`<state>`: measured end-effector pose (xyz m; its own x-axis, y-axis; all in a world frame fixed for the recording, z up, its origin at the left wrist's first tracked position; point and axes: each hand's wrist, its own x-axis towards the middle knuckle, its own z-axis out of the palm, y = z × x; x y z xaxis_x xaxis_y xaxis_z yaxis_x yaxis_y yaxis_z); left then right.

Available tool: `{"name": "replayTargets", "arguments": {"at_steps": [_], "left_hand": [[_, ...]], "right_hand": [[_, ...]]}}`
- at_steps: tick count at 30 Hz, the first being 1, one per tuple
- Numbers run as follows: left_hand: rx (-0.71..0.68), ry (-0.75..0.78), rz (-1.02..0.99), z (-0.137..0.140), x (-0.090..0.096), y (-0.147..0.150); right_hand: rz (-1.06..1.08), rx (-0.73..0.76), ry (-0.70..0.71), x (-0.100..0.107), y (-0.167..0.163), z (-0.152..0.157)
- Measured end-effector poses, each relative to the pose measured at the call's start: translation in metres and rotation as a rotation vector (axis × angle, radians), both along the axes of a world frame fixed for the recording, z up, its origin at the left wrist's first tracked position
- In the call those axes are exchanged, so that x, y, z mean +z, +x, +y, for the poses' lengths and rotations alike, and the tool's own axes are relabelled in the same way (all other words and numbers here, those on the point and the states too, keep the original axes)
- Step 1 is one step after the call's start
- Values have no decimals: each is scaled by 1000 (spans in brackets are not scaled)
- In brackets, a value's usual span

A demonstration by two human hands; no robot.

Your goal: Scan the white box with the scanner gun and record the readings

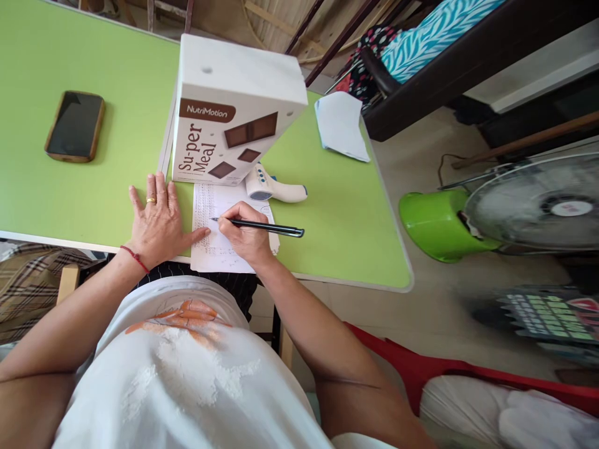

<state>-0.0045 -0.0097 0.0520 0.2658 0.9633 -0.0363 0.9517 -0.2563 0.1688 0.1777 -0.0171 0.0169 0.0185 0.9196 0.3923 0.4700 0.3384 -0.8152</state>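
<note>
My right hand [247,236] grips a black pen [276,228], its tip at a sheet of paper [206,249] covered in small handwriting. Flat on the table with fingers spread, my left hand [161,221] has its thumb resting over the paper's left edge. Just beyond the paper stands a white box [238,112] marked "NutriMotion Su-per Meal", which hides the sheet's far part. A white infrared thermometer [276,187] lies against the box's right side, partly over the paper.
A phone [75,126] in a brown case lies on the green table [337,231] at left. Folded white paper [342,125] rests near the far right corner. On the floor to the right are a green stool [428,224] and a fan [552,202]; a red chair [402,368] stands nearer.
</note>
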Motion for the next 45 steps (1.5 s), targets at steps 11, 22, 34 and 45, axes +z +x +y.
{"name": "replayTargets", "arguments": {"at_steps": [11,22,34,45], "left_hand": [[6,6,-10,1,-2,-1],[-2,-4,3,0,2,0],[-2,1,-8,1,0,-1],[4,3,-9,1,1,0]], "right_hand": [[-34,-10,-5,0,1,0],[12,-44,0,3,0,0],[-5,-38,-5,1,-1,0],[-1,-55,-7,1,2,0]]}}
